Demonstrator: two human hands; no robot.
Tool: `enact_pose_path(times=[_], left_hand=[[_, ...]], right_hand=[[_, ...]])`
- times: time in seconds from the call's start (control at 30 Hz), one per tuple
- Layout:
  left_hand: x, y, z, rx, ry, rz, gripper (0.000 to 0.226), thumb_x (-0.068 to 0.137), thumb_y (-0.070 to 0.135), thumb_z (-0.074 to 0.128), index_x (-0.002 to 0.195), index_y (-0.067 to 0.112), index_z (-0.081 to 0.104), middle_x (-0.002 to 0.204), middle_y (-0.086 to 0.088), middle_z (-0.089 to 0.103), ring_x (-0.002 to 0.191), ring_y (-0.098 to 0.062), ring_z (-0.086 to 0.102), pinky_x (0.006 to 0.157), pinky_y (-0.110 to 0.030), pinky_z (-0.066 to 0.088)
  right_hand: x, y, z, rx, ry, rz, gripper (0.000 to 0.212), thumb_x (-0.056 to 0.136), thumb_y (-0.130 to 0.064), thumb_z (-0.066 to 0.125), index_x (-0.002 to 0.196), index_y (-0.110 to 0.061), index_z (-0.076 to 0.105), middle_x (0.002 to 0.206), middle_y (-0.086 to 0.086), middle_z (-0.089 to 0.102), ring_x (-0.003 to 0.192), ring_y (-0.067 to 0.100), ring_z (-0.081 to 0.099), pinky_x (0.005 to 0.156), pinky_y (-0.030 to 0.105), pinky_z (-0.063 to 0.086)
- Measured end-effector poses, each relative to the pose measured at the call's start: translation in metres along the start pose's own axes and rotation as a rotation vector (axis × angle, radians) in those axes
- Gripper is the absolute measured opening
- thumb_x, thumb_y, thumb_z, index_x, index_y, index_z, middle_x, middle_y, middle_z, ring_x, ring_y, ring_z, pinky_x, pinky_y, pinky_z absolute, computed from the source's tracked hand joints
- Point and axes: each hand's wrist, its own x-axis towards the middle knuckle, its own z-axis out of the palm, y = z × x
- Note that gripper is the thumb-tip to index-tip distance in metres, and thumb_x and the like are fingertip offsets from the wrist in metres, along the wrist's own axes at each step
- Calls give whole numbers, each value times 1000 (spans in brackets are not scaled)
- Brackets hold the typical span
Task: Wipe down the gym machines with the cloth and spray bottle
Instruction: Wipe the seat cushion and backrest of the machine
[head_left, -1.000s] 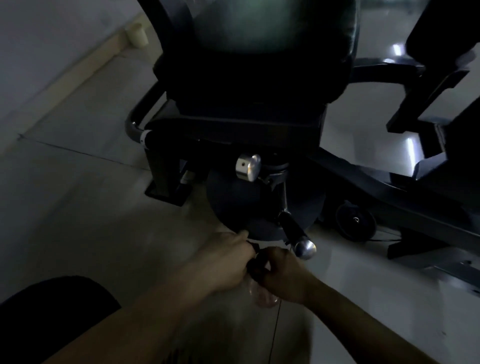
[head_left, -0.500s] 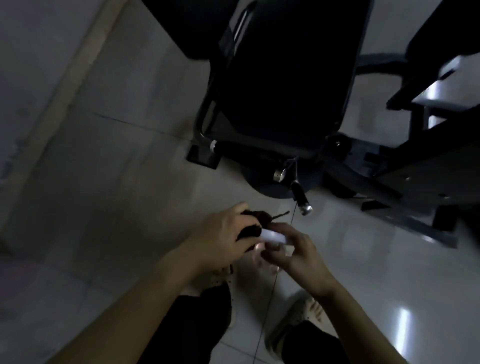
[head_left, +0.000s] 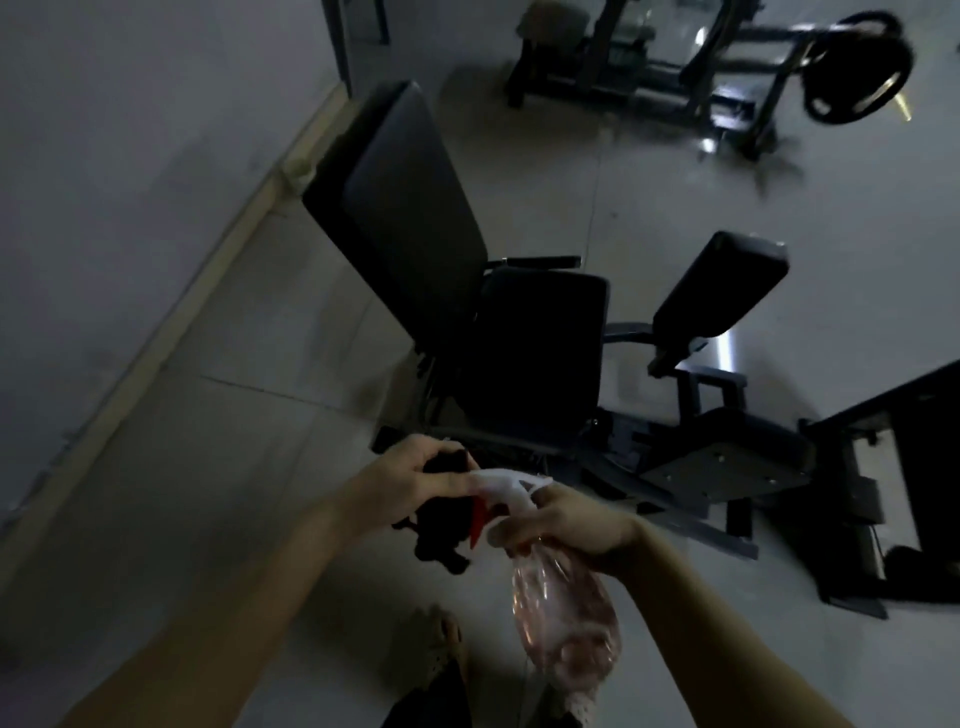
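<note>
My right hand (head_left: 566, 522) grips the neck of a clear spray bottle (head_left: 563, 629) with a white head and a red trigger; the bottle's body hangs down below the hand. My left hand (head_left: 410, 480) holds a dark cloth (head_left: 441, 535), which dangles under it, and its fingers touch the nozzle end of the white spray head. Both hands meet in front of a black padded gym machine (head_left: 540, 358) with a tall backrest (head_left: 400, 208) and a seat.
A black pad (head_left: 722, 291) on an arm sticks out to the right of the seat. The machine's steel base (head_left: 722, 467) runs along the tiled floor. Another machine with a weight plate (head_left: 857, 78) stands far back. A wall (head_left: 130, 156) is at left. My foot (head_left: 441, 639) is below.
The view has lifted and pulled back from the machine's underside to take in the whole seat. The hands rose, and the spray bottle with its red trigger now shows fully in my right hand.
</note>
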Motion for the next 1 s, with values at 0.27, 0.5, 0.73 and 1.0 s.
enact_pose_path(times=[0.27,0.5,0.73,1.0], left_hand=[[17,42,-45,264,106,-12,24,84,50,77,94,29,75,89,6,75,85,-7,72,80,-30,57],[53,53,-94,499,334,-149,17,81,32,78,90,26,64,92,2,69,86,-16,69,83,-40,59],[107,69,-158,1109,606,-78,27,91,39,66,113,25,60,100,4,55,81,-16,59,62,-30,49],[160,83,-199,1326,496,-152,27,94,42,59,109,20,62,94,1,53,81,-19,57,67,-33,46]], right_hand=[[22,-34,24,-136,275,-159,53,84,2,58,128,-26,58,114,16,63,96,25,61,78,40,54],[50,-25,-8,-121,642,-134,30,94,-6,60,115,-27,58,107,7,62,94,19,64,81,32,57],[128,23,-66,-489,817,233,46,94,-20,52,139,-27,48,84,-1,57,66,12,54,56,27,43],[184,34,-128,-462,790,396,46,87,-28,51,133,-22,54,83,-1,61,69,15,60,54,29,43]])
